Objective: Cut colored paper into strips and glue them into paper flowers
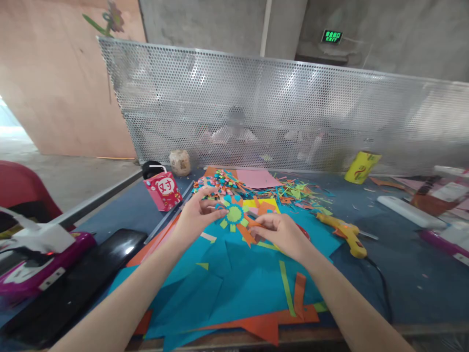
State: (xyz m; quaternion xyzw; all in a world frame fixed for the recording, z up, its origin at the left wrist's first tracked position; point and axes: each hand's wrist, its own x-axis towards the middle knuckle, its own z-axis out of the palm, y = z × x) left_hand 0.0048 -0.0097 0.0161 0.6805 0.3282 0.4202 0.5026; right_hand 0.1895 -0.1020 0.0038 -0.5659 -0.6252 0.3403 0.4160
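Note:
Between thumb and fingers, my left hand [201,215] grips a paper flower [235,214] with a green fringed centre and blue, green and orange petals. My right hand [284,233] pinches an orange paper strip [246,235] at the flower's lower right edge; whether the strip is joined to the flower I cannot tell. Blue paper sheets [252,288] lie beneath both hands. Scissors appear partly hidden behind my right hand, with a red handle [305,232] showing. Loose green [287,288] and orange strips [299,293] rest on the blue paper.
Paper scraps [300,193] and small paper pieces [223,183] are heaped at the back before a perforated metal screen [234,98]. A corded yellow glue gun [346,232] lies right. A red drink carton [163,190], black phone-like slab [80,288] and power strip [47,269] occupy the left.

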